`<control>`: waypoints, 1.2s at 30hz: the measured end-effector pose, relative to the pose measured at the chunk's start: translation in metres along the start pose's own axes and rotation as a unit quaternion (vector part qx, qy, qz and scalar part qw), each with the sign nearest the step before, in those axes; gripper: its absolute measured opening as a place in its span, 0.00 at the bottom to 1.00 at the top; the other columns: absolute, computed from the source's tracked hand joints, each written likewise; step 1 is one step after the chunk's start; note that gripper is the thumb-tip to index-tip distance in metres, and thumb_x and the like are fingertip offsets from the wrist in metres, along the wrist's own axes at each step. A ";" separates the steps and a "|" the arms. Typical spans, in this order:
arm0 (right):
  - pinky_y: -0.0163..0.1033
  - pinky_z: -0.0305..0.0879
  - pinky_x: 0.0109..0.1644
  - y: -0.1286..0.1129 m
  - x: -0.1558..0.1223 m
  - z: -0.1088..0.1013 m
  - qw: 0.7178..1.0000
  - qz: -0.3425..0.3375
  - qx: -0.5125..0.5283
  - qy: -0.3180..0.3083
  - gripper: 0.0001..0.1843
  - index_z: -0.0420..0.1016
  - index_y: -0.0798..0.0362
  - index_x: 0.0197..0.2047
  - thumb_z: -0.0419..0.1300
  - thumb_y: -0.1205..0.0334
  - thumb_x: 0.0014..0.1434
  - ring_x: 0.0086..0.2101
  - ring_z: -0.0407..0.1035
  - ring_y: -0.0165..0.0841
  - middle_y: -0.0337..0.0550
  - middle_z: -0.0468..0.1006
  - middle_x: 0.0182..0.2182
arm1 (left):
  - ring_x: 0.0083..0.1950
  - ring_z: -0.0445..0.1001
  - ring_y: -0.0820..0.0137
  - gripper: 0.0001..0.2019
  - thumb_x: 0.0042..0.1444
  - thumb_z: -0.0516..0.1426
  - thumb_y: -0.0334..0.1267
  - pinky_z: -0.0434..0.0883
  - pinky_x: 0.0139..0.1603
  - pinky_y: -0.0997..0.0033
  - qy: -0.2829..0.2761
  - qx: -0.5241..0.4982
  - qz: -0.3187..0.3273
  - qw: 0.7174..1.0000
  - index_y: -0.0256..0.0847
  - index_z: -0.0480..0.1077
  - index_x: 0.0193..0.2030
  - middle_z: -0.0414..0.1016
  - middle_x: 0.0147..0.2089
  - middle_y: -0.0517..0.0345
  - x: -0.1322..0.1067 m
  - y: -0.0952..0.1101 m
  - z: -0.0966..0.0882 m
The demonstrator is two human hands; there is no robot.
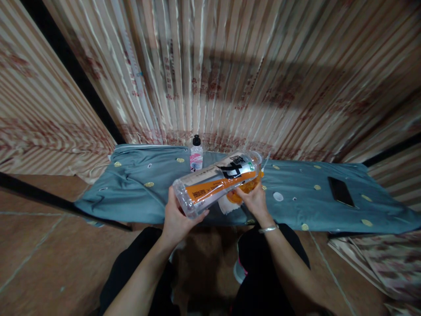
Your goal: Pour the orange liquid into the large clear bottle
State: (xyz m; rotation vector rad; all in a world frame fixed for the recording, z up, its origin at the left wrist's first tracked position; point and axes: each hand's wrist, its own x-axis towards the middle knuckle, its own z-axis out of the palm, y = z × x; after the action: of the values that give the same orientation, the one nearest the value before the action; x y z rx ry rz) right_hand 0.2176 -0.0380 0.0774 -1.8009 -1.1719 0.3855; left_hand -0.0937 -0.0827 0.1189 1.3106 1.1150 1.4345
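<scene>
A large clear plastic bottle [215,182] with an orange and silver label is tilted above the cloth, its neck toward the upper right. My left hand [177,219] is closed around its base end. My right hand [255,198] is closed on an amber see-through container [247,186], just below the bottle's neck; the bottle partly hides it, and its exact kind is unclear. A thin pale stick or tube [266,160] rises beside the neck. Under the hands lies a white crumpled piece [227,205], possibly tissue or a wrapper.
Behind the bottle, a small clear bottle [196,154] with a black cap and pink label stands on the blue-green cloth [138,204]. A white oval disc [278,196] and a dark phone [340,192] lie to the right. Striped curtains [210,79] and black poles [74,72] enclose the surface.
</scene>
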 end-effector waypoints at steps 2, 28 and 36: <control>0.73 0.89 0.67 0.000 0.000 0.000 1.000 0.000 0.000 0.003 0.62 0.79 0.53 0.70 0.81 0.21 0.43 0.61 0.91 0.74 0.72 0.95 0.57 | 0.59 0.99 0.38 0.46 0.43 0.89 0.60 0.99 0.61 0.36 0.000 -0.002 0.002 1.000 0.49 0.73 0.61 0.96 0.57 0.46 0.000 -0.001 0.000; 0.70 0.88 0.66 0.007 0.001 0.003 1.000 -0.007 -0.012 0.010 0.59 0.79 0.51 0.69 0.84 0.22 0.45 0.60 0.91 0.71 0.68 0.96 0.57 | 0.57 0.99 0.46 0.42 0.46 0.88 0.58 0.98 0.58 0.48 -0.002 0.031 0.032 0.999 0.48 0.74 0.60 0.95 0.56 0.51 0.000 -0.006 -0.001; 0.74 0.89 0.68 0.005 0.001 0.003 1.000 -0.013 -0.005 0.011 0.58 0.79 0.51 0.68 0.83 0.22 0.45 0.64 0.90 0.74 0.70 0.95 0.58 | 0.55 1.00 0.44 0.43 0.44 0.89 0.61 0.99 0.55 0.44 0.013 0.006 0.029 0.999 0.50 0.74 0.57 0.96 0.55 0.51 0.000 -0.004 0.001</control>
State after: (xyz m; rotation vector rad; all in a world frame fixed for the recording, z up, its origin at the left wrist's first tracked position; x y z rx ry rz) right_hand 0.2194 -0.0362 0.0719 -1.7922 -1.1826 0.3459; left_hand -0.0923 -0.0817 0.1153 1.3457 1.1134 1.4932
